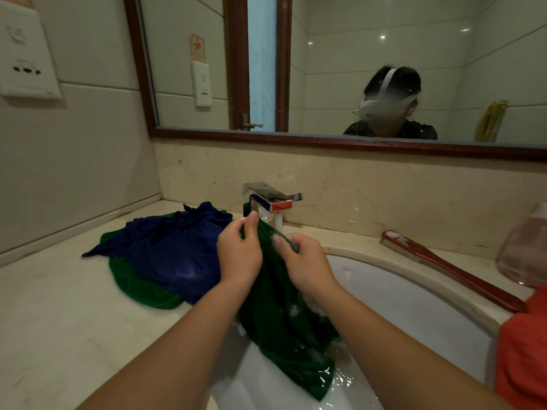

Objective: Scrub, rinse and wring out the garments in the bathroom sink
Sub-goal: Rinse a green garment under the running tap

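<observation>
- At your left, a white socket plate (pixel 25 54) on the wall.
- Before you, a mirror (pixel 340 84) in a brown frame.
- At your far right, a clear container (pixel 522 250) on the marble desk (pixel 59 306).

- Left hand (pixel 238 255) and right hand (pixel 307 267) both grip the bunched top of a wet dark green garment (pixel 284 321), fingers (pixel 232 233) curled round the fabric, just below the chrome faucet (pixel 270 199).
- The garment hangs down into the white sink (pixel 414 306); its lower end lies in shallow water with suds.
- On the surface (pixel 59 321) left of the sink, a blue garment (pixel 171 250) lies on top of a green cloth (pixel 139 288).
- Right of the sink, a red scrubbing brush (pixel 450 270) lies along the rim, near a clear container (pixel 524 250).
</observation>
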